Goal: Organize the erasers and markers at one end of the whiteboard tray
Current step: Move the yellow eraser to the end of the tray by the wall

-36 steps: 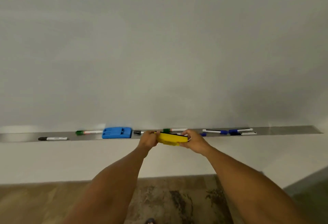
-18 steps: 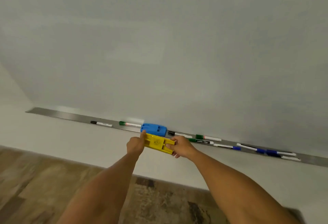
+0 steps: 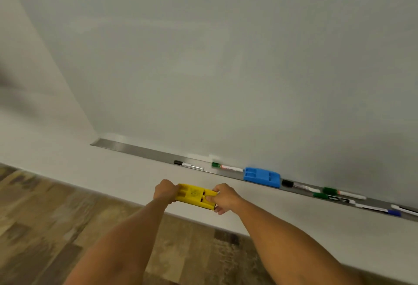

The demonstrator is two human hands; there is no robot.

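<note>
We hold the yellow eraser (image 3: 196,196) between both hands, clear of the tray and in front of the wall below it. Our left hand (image 3: 164,191) clasps its left end and our right hand (image 3: 224,198) pinches its right end, so its long axis runs from nine to three o'clock, roughly parallel to the tray (image 3: 135,149). The bare left end of the tray lies at about eleven o'clock from our hands, nearer the left hand. The blue eraser (image 3: 261,176) sits in the tray at about two o'clock, with a black marker (image 3: 188,165) and a green marker (image 3: 226,167) lying lengthwise between it and that bare end.
</note>
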